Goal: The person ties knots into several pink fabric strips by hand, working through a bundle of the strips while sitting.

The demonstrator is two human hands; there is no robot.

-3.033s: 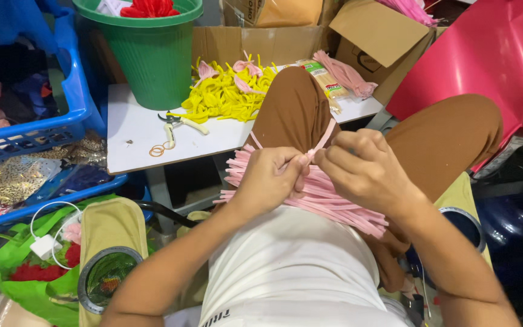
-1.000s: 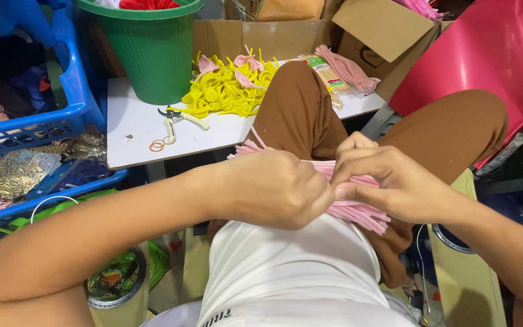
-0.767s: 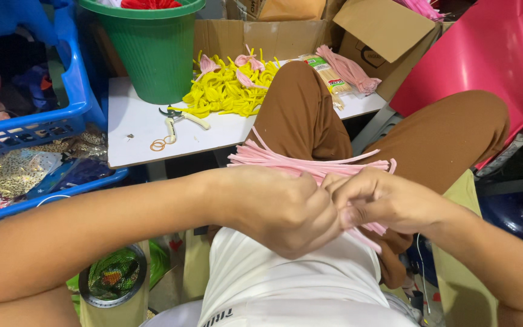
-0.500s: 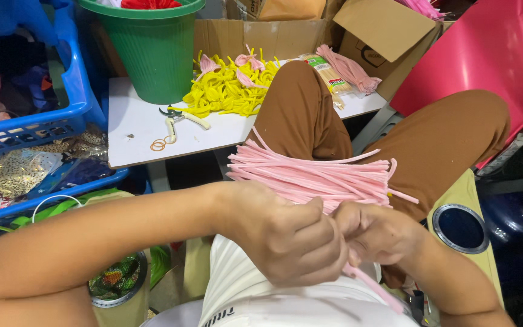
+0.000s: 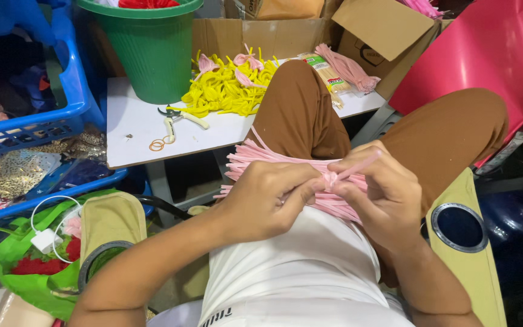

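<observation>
The left hand (image 5: 270, 197) is curling palm-down, its fingers pinching the bundle of pink pipe cleaners (image 5: 273, 160) lying across the lap, below the white tabletop's (image 5: 134, 124) near edge. The right hand (image 5: 379, 194) is bending inward, fingertips gripping the same bundle's twisted middle.

The pipe cleaners (image 5: 286, 166) on the lap are pale pink, the trousers (image 5: 455, 130) brown, the shirt (image 5: 298, 272) white. On the white surface (image 5: 134, 124) lies a yellow heap (image 5: 228, 91) beside a green bucket (image 5: 152, 48); the crate (image 5: 62, 91) is blue, with what looks like a leopard-spotted fabric (image 5: 16, 172) below.
</observation>
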